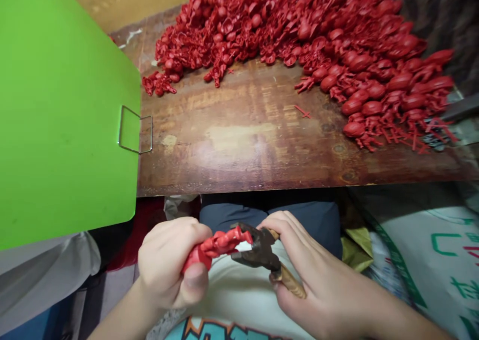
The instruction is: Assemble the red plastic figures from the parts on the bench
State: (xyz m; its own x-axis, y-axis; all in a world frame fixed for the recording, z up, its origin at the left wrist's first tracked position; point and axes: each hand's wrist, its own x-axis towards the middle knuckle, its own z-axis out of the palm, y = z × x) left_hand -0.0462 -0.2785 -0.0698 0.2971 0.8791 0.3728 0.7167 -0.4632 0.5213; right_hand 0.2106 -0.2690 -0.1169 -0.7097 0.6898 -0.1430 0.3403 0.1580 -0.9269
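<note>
My left hand [174, 260] is closed around a red plastic figure part [224, 241], whose jointed, limb-like end sticks out to the right. In my right hand [310, 275] is a pair of pliers [260, 247] with dark metal jaws and tan handles. The jaws stand apart around the free end of the red part; whether they touch it I cannot tell. Both hands are in front of the table edge, above my lap. The rest of the red part is hidden inside my left fist.
A big pile of red plastic parts [292, 25] covers the back and right of the wooden table [239, 145]. A small red scrap [302, 112] lies nearer. At left stands a green board [67, 110] by a wire handle [145, 134]. Printed sacks [441, 250] are at right.
</note>
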